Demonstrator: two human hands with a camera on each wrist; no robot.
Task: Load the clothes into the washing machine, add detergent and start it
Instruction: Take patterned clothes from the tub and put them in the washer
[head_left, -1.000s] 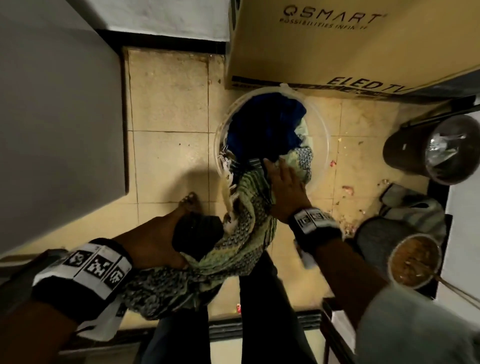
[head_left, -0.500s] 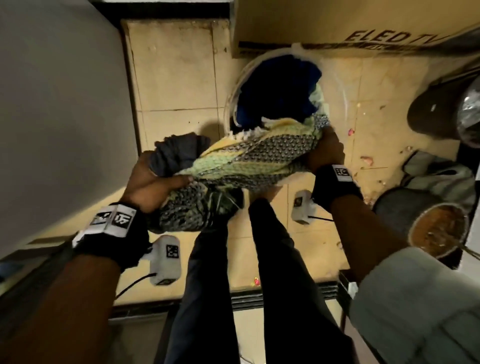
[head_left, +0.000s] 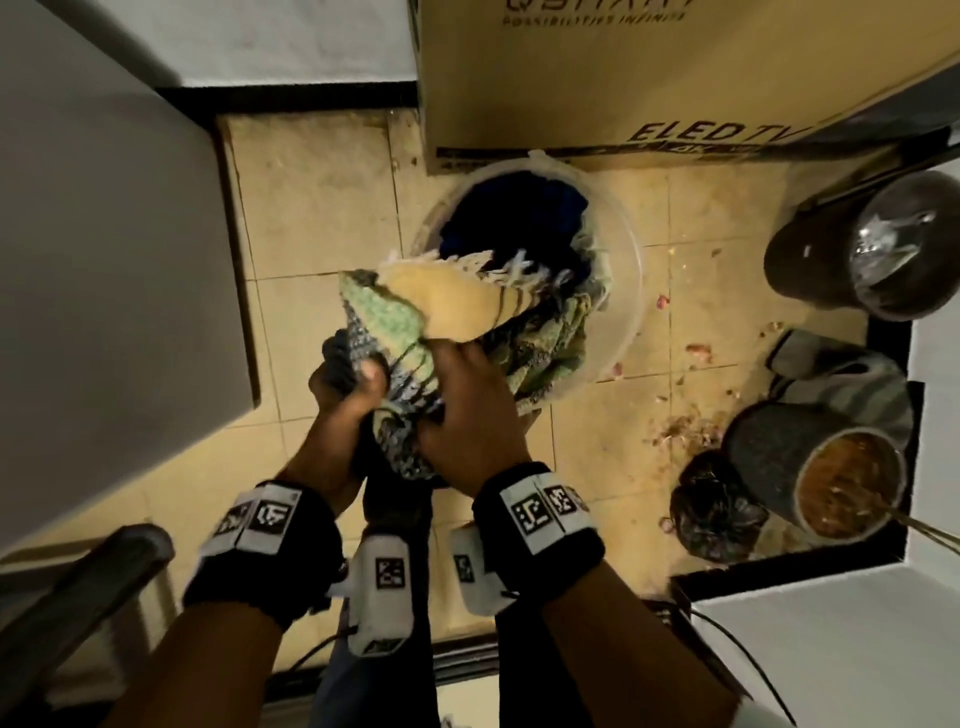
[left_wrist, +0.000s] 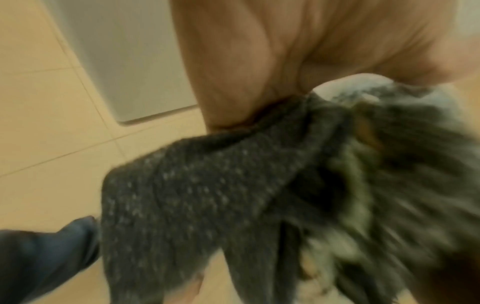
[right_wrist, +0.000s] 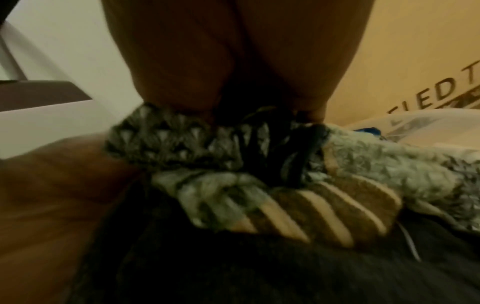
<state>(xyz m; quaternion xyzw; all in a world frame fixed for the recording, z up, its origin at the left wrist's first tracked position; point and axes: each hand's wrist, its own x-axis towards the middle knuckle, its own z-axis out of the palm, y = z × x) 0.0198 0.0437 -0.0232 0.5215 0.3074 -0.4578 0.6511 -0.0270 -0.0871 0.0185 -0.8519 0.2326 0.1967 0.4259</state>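
A clear plastic tub on the tiled floor holds dark blue and patterned clothes. Over its near rim I hold a bunched green, yellow and black patterned fringed cloth together with a dark grey speckled garment. My left hand grips the grey garment and one end of the cloth. My right hand grips the cloth just beside it. The grey-white washing machine stands at the left; its opening is out of view.
A large cardboard TV box stands behind the tub. At the right are a dark bin, a pot with brown contents, a black bag and scraps on the floor. My legs are below the hands.
Both hands have come together in front of the tub, bunching the patterned cloth that was stretched between them. The head view has tilted back, showing more of the box.
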